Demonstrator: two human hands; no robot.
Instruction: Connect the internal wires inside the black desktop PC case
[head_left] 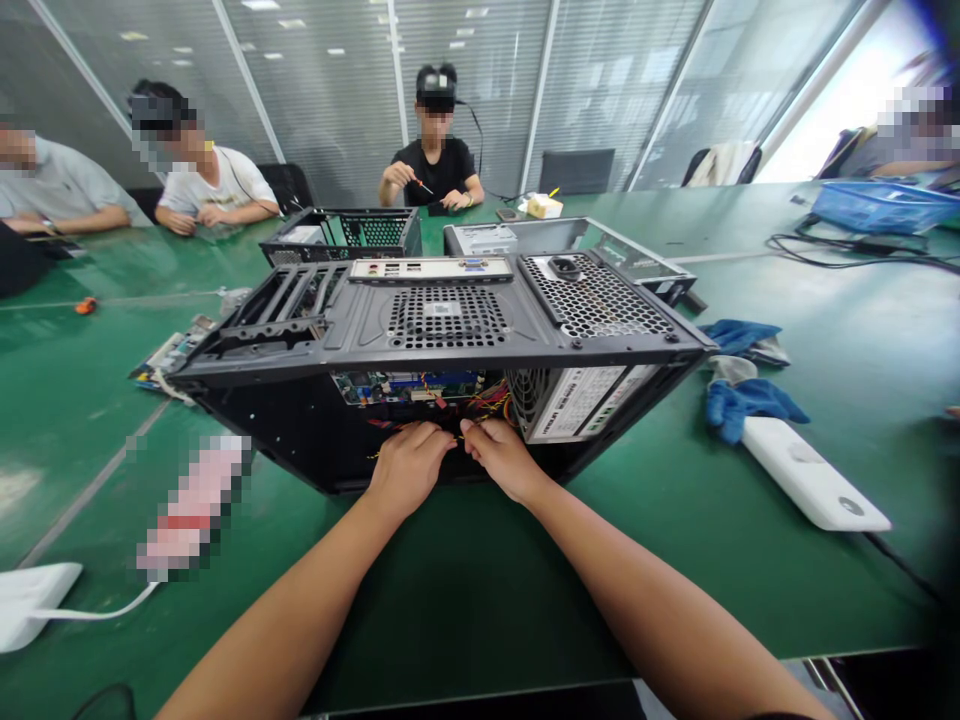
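A black computer case [337,340] lies on the green table with its open side facing me. Inside are a blue circuit board [409,385], a power supply [585,402] at the right and a bundle of coloured wires [495,395]. My left hand [412,460] is at the case opening, fingers closed in a pinch on a thin yellow and black wire [460,436]. Close beside it, my right hand [499,450] pinches the same thin wire. The fingertips of both hands nearly meet below the board. The wire's ends are hidden among the others.
Two more metal cases [352,232] stand behind. Blue gloves [757,400] and a white power bank [817,475] lie at the right, a circuit board [176,355] at the left. Across the green table [675,590], several people sit; one holds a screwdriver [422,185].
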